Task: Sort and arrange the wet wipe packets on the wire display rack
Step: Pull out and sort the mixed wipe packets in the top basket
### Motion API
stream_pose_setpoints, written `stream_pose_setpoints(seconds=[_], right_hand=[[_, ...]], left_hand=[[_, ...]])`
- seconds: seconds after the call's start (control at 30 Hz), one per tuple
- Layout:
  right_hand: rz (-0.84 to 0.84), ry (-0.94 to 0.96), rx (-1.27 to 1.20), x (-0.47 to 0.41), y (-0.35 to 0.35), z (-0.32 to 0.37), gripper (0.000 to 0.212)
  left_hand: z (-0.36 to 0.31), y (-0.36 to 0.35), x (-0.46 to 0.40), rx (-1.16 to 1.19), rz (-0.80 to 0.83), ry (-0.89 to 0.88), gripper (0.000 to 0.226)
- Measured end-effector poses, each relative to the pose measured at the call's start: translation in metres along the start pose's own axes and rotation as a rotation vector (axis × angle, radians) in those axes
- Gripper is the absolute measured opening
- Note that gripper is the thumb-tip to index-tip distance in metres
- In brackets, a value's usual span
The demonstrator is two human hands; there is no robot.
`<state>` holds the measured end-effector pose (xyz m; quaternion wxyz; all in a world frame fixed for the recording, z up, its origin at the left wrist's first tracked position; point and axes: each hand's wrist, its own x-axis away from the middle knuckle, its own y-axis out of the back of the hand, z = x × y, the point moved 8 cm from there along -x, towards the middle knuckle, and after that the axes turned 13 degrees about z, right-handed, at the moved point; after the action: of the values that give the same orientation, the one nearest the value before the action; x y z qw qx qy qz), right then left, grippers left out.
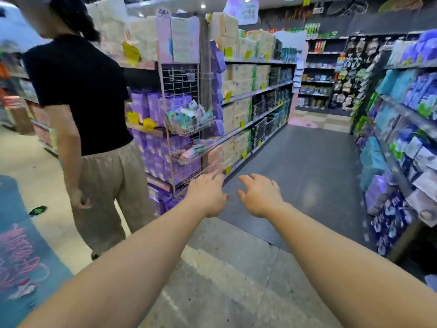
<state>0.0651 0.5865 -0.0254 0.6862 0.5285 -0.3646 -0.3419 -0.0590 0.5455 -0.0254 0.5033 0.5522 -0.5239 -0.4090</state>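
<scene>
Reaching toward the wire display rack (186, 119) at frame centre-left, my left hand (207, 197) and right hand (259, 195) are empty, fingers loosely spread. The wet wipe packets (189, 117) lie jumbled in its baskets; I'd best step closer first, skirting the person (82, 98) beside it.

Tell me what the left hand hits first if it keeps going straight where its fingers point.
Probably the lowest basket of the wire display rack; the left hand is open and empty. Depth is unclear.
</scene>
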Motion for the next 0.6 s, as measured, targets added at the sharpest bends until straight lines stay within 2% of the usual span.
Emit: stream_pose_setpoints(seconds=[0.2, 0.6], right_hand=[[-0.003, 0.072, 0.017, -0.142, 0.007, -0.001, 0.046], [-0.043, 0.152, -0.043, -0.41, 0.069, 0.01, 0.047]], left_hand=[[0.057, 0.002, -0.123, 0.037, 0.006, 0.073, 0.052], [0.153, 0.068, -0.362, 0.02, -0.023, 0.083, 0.063]])
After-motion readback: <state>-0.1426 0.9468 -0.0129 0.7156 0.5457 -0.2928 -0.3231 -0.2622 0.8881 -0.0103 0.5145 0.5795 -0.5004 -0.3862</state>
